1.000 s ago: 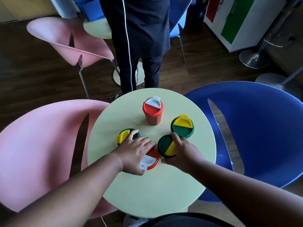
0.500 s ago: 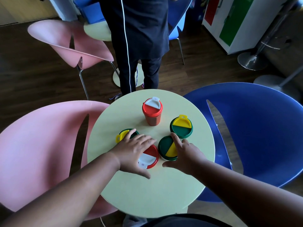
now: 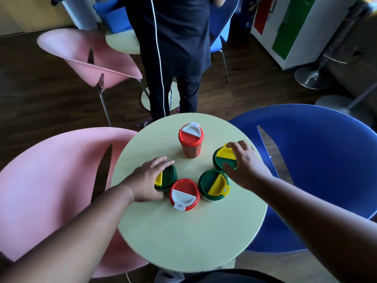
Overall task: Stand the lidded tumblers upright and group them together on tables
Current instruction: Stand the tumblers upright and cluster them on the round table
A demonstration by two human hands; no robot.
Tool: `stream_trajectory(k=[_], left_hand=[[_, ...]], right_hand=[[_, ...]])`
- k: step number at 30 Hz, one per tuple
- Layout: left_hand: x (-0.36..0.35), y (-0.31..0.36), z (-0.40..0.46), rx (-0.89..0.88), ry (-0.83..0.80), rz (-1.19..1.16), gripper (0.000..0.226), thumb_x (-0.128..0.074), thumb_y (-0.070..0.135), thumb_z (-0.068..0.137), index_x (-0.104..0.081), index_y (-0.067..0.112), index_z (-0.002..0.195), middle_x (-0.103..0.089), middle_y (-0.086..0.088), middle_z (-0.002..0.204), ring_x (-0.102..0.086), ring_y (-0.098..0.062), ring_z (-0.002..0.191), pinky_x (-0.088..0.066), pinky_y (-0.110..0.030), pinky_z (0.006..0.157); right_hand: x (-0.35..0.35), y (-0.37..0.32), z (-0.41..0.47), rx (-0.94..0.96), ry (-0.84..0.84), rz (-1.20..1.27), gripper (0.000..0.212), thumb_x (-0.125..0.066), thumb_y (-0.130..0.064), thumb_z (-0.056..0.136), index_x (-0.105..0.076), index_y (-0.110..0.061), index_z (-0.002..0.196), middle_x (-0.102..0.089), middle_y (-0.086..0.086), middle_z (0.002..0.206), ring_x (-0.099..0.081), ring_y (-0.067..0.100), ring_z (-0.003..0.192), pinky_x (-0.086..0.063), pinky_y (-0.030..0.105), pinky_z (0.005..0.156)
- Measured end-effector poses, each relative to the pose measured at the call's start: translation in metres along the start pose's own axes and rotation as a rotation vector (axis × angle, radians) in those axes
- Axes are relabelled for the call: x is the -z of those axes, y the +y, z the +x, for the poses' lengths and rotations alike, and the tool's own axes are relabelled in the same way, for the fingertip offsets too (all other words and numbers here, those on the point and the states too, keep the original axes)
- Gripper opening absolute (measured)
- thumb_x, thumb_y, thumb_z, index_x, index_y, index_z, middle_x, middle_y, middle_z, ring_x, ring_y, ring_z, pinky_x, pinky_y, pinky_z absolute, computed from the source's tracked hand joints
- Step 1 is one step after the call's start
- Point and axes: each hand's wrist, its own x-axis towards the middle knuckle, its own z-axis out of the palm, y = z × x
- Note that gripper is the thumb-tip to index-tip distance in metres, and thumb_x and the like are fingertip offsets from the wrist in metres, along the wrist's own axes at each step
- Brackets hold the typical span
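Several lidded tumblers stand upright on the round pale yellow table. A red tumbler with a white flap stands alone at the far middle. Nearer me, a red-lidded tumbler and a green-lidded tumbler with a yellow flap stand side by side. My left hand wraps over the left green-lidded tumbler, which touches the near red one. My right hand grips the right green-lidded tumbler by its lid, thumb on the near side.
A person in dark clothes stands at the table's far edge. A pink chair is on the left and a blue chair on the right. Behind are another pink chair, a second table and a white cabinet.
My left hand left the near red tumbler and took the left green one. My right hand left the middle green tumbler and reached back to the right green one.
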Motion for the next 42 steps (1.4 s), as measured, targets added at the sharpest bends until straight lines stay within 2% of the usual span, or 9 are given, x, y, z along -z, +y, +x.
stream_trajectory(k=[7,11,16,18,20,23,27,35,42], left_hand=[[-0.002,-0.003,0.009,0.056,0.064,-0.054,0.097,-0.074,0.027,0.066,-0.028,0.034,0.151,-0.03,0.008,0.15,-0.039,-0.016,0.137,-0.038,-0.025,0.103],[0.002,-0.001,0.015,0.032,0.098,-0.059,0.095,-0.076,0.031,0.064,-0.032,0.032,0.148,-0.033,0.007,0.147,-0.041,-0.015,0.135,-0.04,-0.027,0.104],[0.006,0.004,0.026,0.025,0.099,-0.037,0.096,-0.078,0.035,0.065,-0.031,0.03,0.149,-0.033,0.006,0.147,-0.042,-0.016,0.134,-0.04,-0.029,0.105],[0.005,0.004,0.028,0.029,0.095,-0.016,0.097,-0.079,0.038,0.065,-0.03,0.03,0.148,-0.032,0.005,0.147,-0.043,-0.017,0.134,-0.041,-0.03,0.104],[0.004,0.003,0.029,0.04,0.1,-0.018,0.097,-0.08,0.041,0.065,-0.03,0.03,0.148,-0.033,0.005,0.147,-0.043,-0.018,0.133,-0.043,-0.032,0.103],[0.004,0.001,0.029,0.043,0.098,-0.031,0.097,-0.08,0.041,0.064,-0.03,0.03,0.147,-0.033,0.004,0.146,-0.044,-0.017,0.132,-0.043,-0.032,0.103],[0.001,0.001,0.027,0.038,0.14,-0.056,0.096,-0.081,0.047,0.062,-0.034,0.031,0.143,-0.037,0.007,0.141,-0.048,-0.016,0.127,-0.045,-0.032,0.1],[0.002,0.005,0.032,0.023,0.133,-0.078,0.1,-0.082,0.05,0.062,-0.032,0.031,0.146,-0.035,0.007,0.143,-0.046,-0.015,0.13,-0.043,-0.03,0.103],[0.003,0.0,0.035,0.022,0.019,-0.07,0.106,-0.078,0.029,0.065,-0.021,0.031,0.153,-0.029,0.003,0.15,-0.033,-0.016,0.141,-0.035,-0.03,0.113]], right_hand=[[0.002,0.006,0.035,-0.008,-0.434,-0.155,0.104,-0.073,-0.024,0.079,-0.004,-0.041,0.155,-0.009,0.009,0.163,-0.027,0.037,0.144,-0.048,0.046,0.1],[0.003,0.01,0.042,0.063,-0.504,-0.307,0.115,-0.077,-0.016,0.077,0.003,-0.042,0.155,0.002,0.012,0.165,-0.025,0.04,0.145,-0.048,0.045,0.103],[0.002,0.012,0.042,0.115,-0.476,-0.455,0.115,-0.072,-0.006,0.08,0.008,-0.044,0.154,0.011,0.008,0.165,-0.03,0.04,0.142,-0.056,0.039,0.087],[0.001,0.012,0.044,0.147,-0.451,-0.478,0.113,-0.068,-0.001,0.08,0.004,-0.046,0.154,0.007,0.005,0.165,-0.034,0.038,0.138,-0.059,0.039,0.081],[0.001,0.013,0.047,0.155,-0.446,-0.459,0.109,-0.071,-0.004,0.077,-0.005,-0.043,0.154,-0.008,0.006,0.161,-0.042,0.035,0.129,-0.059,0.039,0.077],[0.001,0.012,0.052,0.096,-0.419,-0.404,0.104,-0.08,-0.021,0.07,-0.017,-0.033,0.152,-0.032,0.009,0.141,-0.054,0.031,0.108,-0.057,0.041,0.073],[-0.001,0.007,0.057,-0.004,-0.326,-0.267,0.103,-0.084,-0.04,0.065,-0.026,-0.024,0.149,-0.04,0.007,0.128,-0.052,0.024,0.085,-0.052,0.034,0.062],[-0.006,-0.003,0.063,0.07,-0.377,-0.285,0.107,-0.086,-0.041,0.067,-0.024,-0.025,0.152,-0.039,0.006,0.132,-0.058,0.026,0.096,-0.059,0.04,0.075],[-0.007,0.002,0.07,0.097,-0.451,-0.299,0.114,-0.089,-0.034,0.066,-0.016,-0.027,0.154,-0.04,0.008,0.135,-0.059,0.029,0.105,-0.057,0.041,0.081]])
